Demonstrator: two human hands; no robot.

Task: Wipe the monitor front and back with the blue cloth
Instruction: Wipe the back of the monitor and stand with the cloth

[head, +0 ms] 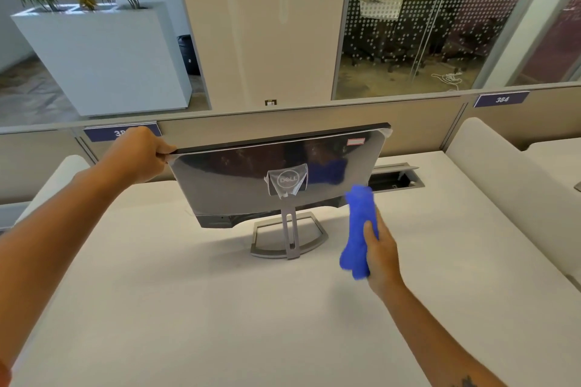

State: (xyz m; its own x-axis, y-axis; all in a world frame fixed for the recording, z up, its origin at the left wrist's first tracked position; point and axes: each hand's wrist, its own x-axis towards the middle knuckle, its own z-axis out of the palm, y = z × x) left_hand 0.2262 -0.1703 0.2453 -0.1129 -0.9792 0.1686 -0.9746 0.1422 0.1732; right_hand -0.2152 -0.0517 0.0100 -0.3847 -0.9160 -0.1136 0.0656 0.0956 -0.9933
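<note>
The monitor (239,179) stands on the white desk (188,308) with its glossy grey back toward me, a logo in the middle and a silver stand (290,237) under it. Its screen side faces away and is hidden. My left hand (141,155) grips the monitor's top left corner. My right hand (382,253) holds the bunched blue cloth (360,229) just off the lower right corner of the monitor's back; whether the cloth touches the panel I cannot tell.
A cable slot (397,179) lies open in the desk behind the monitor on the right. Beige partition panels (257,132) with number labels close the far edge. White dividers (503,185) flank the desk. Beyond stand a white planter (103,60) and glass walls.
</note>
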